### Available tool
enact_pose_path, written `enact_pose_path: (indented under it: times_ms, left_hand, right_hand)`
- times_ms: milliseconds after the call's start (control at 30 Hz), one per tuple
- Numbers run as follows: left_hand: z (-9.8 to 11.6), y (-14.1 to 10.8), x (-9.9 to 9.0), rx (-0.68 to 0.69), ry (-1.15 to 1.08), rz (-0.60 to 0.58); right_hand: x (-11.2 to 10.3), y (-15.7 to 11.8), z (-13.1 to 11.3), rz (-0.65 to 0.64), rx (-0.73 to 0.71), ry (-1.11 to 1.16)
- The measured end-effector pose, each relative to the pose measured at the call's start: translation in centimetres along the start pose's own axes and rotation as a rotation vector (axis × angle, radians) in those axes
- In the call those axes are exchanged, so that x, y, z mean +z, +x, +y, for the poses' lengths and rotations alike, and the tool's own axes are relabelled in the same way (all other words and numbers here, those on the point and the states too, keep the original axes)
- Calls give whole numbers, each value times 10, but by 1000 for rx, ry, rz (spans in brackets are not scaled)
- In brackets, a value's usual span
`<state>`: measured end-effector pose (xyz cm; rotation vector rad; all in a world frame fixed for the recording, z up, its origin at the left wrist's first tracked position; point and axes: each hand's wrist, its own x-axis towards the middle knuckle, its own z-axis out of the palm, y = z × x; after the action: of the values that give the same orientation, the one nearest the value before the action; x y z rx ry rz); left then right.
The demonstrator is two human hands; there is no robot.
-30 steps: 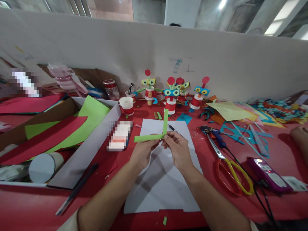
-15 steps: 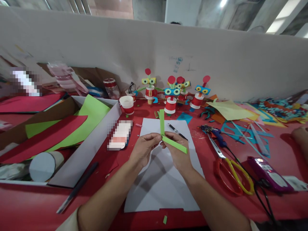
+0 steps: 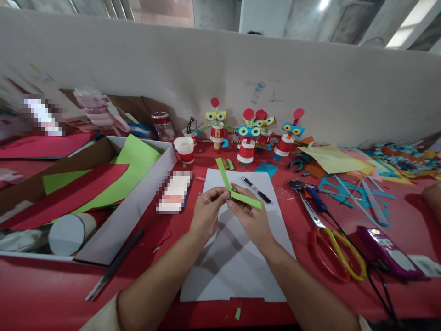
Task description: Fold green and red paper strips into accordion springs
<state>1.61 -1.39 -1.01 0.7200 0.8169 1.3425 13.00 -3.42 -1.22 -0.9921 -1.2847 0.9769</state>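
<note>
Both hands meet over a white sheet of paper [image 3: 237,271]. Between my left hand [image 3: 208,209] and my right hand [image 3: 250,220] are green paper strips [image 3: 246,199], joined at one corner in a V. One arm of the V points up and away, the other runs right across my right fingers. My left thumb and fingertips pinch the corner; my right fingers grip it from the other side, partly hidden by the strip. Behind them a black pen [image 3: 257,189] lies on the sheet. Small folded green paper springs [image 3: 230,164] rest past the sheet's far edge.
Paper-cup robot figures [image 3: 246,151] stand at the back beside a paper cup [image 3: 185,149]. On the left is a box of coloured paper [image 3: 138,188] and a phone [image 3: 175,192]. Scissors [image 3: 339,248], a glue gun [image 3: 312,195] and a purple device [image 3: 391,253] lie right.
The upright green strip has tilted to the left, and the other strip has swung up slightly toward level. Both hands still hold the joined corner. The view has shifted a little.
</note>
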Motion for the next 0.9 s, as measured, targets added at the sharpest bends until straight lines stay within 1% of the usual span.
enact_pose_path:
  times_ms: [100, 200, 400, 533, 700, 800, 900]
  left_hand:
    - [-2, -1, 3, 31, -11, 3]
    - [-2, -3, 5, 45, -14, -23]
    - [0, -6, 7, 50, -31, -52]
    - [0, -5, 5, 52, 30, -49]
    - [-7, -2, 0, 26, 86, -76]
    - [-9, -3, -1, 7, 86, -83]
    - [-6, -4, 1, 3, 76, -89]
  right_hand:
    - [3, 0, 0, 68, 86, 85]
    - [4, 2, -1, 103, 95, 117]
    - [1, 1, -1, 114, 75, 33]
    - [1, 0, 0, 106, 71, -8]
    - [-1, 2, 7, 90, 68, 54]
    - [-5, 5, 10, 109, 96, 24]
    - [-7, 8, 10, 110, 108, 16]
